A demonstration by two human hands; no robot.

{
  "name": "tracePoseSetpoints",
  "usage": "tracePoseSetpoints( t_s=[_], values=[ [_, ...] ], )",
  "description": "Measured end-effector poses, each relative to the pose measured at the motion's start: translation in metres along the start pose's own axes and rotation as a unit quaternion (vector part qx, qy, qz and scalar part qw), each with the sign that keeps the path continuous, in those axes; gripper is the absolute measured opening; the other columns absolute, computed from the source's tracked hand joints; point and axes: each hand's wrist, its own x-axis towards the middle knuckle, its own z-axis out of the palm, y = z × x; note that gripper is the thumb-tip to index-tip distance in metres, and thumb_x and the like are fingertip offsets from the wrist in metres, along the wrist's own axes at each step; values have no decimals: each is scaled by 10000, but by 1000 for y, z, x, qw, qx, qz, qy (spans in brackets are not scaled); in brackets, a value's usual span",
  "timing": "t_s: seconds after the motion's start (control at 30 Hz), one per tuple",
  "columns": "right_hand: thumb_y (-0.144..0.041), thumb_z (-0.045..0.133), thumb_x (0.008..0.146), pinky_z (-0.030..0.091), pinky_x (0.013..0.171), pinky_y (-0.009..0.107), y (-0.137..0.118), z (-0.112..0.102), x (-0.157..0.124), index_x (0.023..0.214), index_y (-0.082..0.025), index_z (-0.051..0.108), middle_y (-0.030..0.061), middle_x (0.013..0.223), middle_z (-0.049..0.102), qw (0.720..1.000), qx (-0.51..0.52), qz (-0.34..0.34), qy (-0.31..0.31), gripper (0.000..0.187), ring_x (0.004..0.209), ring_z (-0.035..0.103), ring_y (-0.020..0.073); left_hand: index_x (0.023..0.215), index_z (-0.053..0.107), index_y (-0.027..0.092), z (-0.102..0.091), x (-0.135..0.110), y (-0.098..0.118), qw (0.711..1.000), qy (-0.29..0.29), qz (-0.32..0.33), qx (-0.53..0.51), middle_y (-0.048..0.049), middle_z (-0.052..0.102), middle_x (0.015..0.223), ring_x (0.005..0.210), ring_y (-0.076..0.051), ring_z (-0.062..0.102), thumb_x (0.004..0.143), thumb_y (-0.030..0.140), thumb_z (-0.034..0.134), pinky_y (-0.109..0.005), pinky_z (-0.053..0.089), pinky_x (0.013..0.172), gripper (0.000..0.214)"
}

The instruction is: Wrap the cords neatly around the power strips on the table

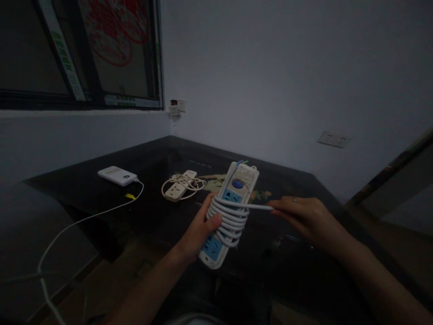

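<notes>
A white power strip (pixel 214 249) with blue socket faces and a dark blue switch is held tilted above the table, in the middle of the view. Its white cord (pixel 233 221) is wound round it in several loops. My left hand (pixel 201 228) grips the strip from the left side, thumb pressed over the loops. To the right, my right hand (pixel 297 210) pinches the cord, which runs straight from the top loop to the fingertips. At the strip's upper end, bluish-green wire tips stick out by a length of cord along its left edge.
On the dark table (pixel 155 153) lies a second white power strip (pixel 174 192) with a thin cord tangled over it. A white power bank (pixel 117 175) with a cable (pixel 84 220) is at the left, near a yellow scrap (pixel 130 196). Wall sockets (pixel 333 139) are at the right.
</notes>
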Motion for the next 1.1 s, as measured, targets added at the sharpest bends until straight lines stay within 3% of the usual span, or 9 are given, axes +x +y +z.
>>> tracePoseSetpoints(
  t_s=[0.1,0.23,0.43,0.63,0.87,1.0,1.1],
  values=[
    [-271,391,982,417,506,211,-4,6,0,979,-146,668,38,680,659,1000,5,-30,-2,304,554,593,109,1222,426,179,1,-2,-2,999,-35,-14,-39,-94,701,851,598,-201,667,796,490,623,-287,535,505,563],
    [-275,377,989,369,493,218,-12,5,-1,1003,-133,655,24,647,623,998,-13,-69,-6,312,524,545,100,1179,471,158,-1,0,-5,997,-23,-3,-72,-111,711,852,596,-196,673,807,501,604,-288,549,512,522],
    [-264,369,991,328,487,228,-14,6,-3,992,-130,654,16,627,600,996,-42,-74,2,315,510,517,97,1083,558,134,3,0,-3,994,-35,-38,-98,-116,718,853,585,-190,674,790,532,609,-267,541,497,496],
    [-251,385,986,299,482,245,-27,18,-4,964,-120,646,3,603,577,991,-66,-114,16,293,484,480,100,1054,574,137,7,0,-5,993,5,-15,-120,-97,719,805,575,-181,663,771,531,634,-257,535,490,488],
    [-241,374,982,362,509,224,-28,14,-5,908,-122,657,37,669,610,995,-60,-74,34,316,569,549,116,1061,584,118,4,0,-6,992,-16,-43,-119,-91,713,773,539,-169,650,779,562,602,-248,522,477,526],
    [-247,381,978,420,538,206,-30,10,-8,959,-153,654,37,717,658,999,33,-9,-16,289,603,607,116,1211,482,151,4,-1,-5,995,-7,-30,-98,-81,710,807,547,-180,656,778,534,622,-268,530,480,595],
    [-241,391,974,485,654,205,-36,3,-10,1115,-208,625,38,878,711,993,101,36,-57,275,761,669,128,1282,390,198,5,-1,-5,997,8,-15,-82,-81,698,912,595,-185,668,780,489,644,-276,541,489,633]
  ],
)
